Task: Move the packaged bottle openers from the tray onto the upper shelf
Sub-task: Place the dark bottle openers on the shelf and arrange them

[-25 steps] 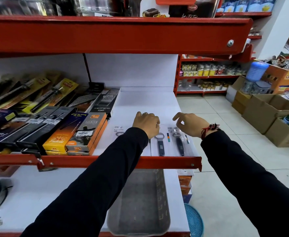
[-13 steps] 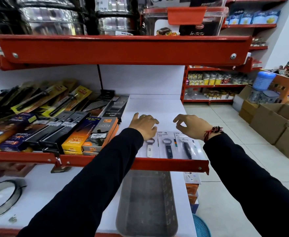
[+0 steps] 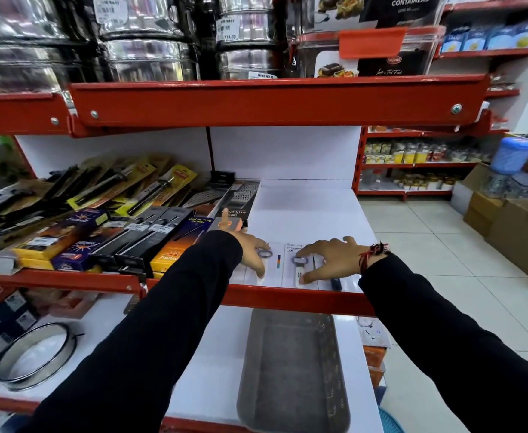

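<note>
Three packaged bottle openers [image 3: 283, 267] lie flat side by side at the front of the white upper shelf [image 3: 306, 210], just behind its red lip. My left hand [image 3: 250, 250] rests fingers-spread on the left package. My right hand [image 3: 328, 259] presses fingers-spread on the middle and right packages; a dark opener handle [image 3: 335, 283] shows under the wrist. The grey tray [image 3: 294, 370] sits on the lower shelf below, with nothing visible in it.
Boxed lighters and carded kitchen tools [image 3: 100, 220] fill the shelf's left half. Steel pots [image 3: 150, 39] stand on the shelf above. A metal ring [image 3: 33, 354] lies on the lower shelf at left. Cardboard boxes [image 3: 512, 229] line the tiled aisle on the right.
Both hands have flattened and spread over the packages and shifted toward the shelf's front edge. The camera has tilted upward and moved closer.
</note>
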Available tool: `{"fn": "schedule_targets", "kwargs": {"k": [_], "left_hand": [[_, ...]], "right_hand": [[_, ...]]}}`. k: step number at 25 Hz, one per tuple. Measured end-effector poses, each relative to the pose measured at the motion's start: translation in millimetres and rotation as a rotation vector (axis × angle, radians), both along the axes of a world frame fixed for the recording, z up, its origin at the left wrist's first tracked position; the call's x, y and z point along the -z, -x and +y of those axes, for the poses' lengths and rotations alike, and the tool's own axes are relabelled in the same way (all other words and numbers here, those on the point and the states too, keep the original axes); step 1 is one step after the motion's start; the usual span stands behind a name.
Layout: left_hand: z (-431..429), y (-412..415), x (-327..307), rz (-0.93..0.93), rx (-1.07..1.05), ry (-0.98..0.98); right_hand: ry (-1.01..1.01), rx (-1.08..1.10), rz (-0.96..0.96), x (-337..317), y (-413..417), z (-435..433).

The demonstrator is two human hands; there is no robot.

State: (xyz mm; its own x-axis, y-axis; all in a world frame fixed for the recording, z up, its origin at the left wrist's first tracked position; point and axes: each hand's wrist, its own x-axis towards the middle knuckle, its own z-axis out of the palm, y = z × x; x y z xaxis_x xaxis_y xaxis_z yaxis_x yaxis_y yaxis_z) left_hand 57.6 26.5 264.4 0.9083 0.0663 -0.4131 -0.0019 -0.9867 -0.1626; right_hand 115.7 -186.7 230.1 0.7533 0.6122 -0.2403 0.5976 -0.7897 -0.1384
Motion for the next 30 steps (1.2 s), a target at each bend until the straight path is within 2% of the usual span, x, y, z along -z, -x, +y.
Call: {"fn": "schedule_targets", "kwargs": {"k": [9, 18, 23, 27, 30], "left_hand": [[1.2, 7.2, -4.0, 0.036, 0.005, 0.088], [0.5, -5.0, 2.3, -0.015, 0.036, -0.062], [-12.3, -12.2, -1.1, -0.144, 0.023, 0.107], [-56.8, -8.0, -6.8, -0.168, 0.087, 0.236], [-82.0, -20.4, 15.5, -0.137, 0.197, 0.212]], "right_hand": [[0.003, -0.006, 0.005, 0.1, 5.9, 8.4], [-0.020, -0.015, -0.009, 1.0, 6.5, 6.3], [-0.178, 0.074, -0.025, -6.9, -7.4, -22.9], [-0.093, 0.213, -0.028, -11.6, -21.3, -64.6], [-0.056, 0.278, 0.015, -8.8, -22.4, -92.5]]}}
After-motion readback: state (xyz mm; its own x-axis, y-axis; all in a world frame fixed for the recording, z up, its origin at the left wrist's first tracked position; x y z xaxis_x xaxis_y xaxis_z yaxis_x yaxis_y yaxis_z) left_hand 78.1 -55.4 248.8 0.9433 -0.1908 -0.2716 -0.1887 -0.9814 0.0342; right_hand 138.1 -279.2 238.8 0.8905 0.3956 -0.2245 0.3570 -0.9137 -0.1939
